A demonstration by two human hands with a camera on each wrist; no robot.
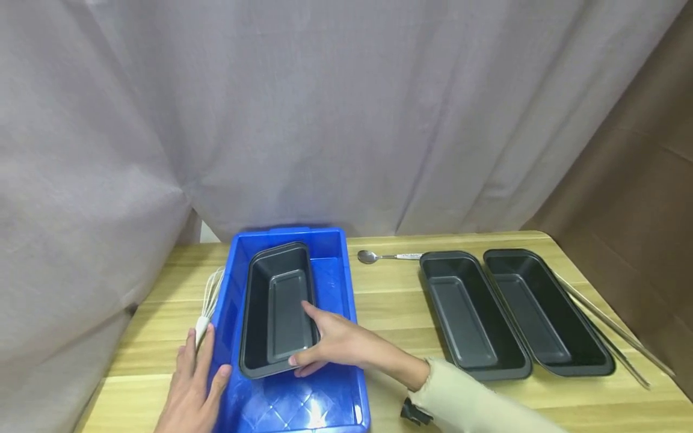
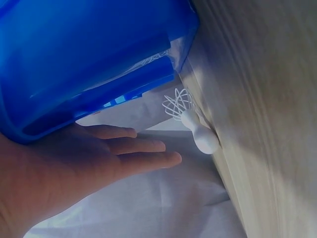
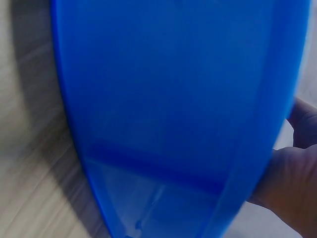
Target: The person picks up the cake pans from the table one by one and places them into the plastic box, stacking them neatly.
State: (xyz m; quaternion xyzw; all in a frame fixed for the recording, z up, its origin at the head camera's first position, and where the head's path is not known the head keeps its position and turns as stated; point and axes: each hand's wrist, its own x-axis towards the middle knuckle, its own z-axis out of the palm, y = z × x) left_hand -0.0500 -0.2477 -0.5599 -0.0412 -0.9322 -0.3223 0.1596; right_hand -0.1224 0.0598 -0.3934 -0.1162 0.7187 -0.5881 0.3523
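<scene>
We're likely positioning the black oblong metal pan [image 1: 285, 313] in the blue plastic bin [image 1: 287, 403] — right hand [image 1: 332, 341] gripping the pan's rim, left hand [image 1: 190, 388] straight-fingered — next needs steadiness.

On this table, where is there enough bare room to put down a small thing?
Bare table lies between the blue bin and the pair of pans at right, bounded by the spoon and right forearm. Inside the bin, its near end is bare. Crowded: far right, with pans and metal rods; left of the bin, with whisk and left hand.
</scene>
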